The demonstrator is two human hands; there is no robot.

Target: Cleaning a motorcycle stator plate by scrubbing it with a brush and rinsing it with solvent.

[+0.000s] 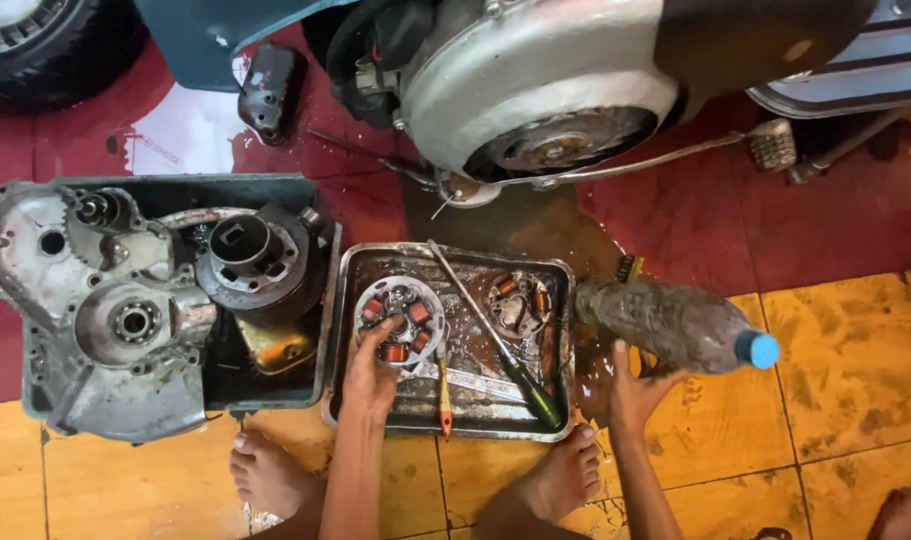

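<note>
My left hand (373, 372) grips the near edge of a round stator plate (400, 312) with copper coils, lying in a greasy metal tray (456, 425). My right hand (631, 385) holds a dirty plastic bottle (671, 322) with a blue cap, tilted on its side with its base over the tray's right edge. In the tray also lie a second coil plate (519, 298), a long screwdriver (496, 340) with a green-black handle, and a small orange-handled tool (444, 385).
A dark tub (266, 395) at left holds an engine casing (96, 320) and a finned cylinder (261, 262). A scooter engine with flywheel (556, 100) looms behind the tray. A tyre (36, 40) is at top left. My bare feet (271, 470) rest on yellow tiles.
</note>
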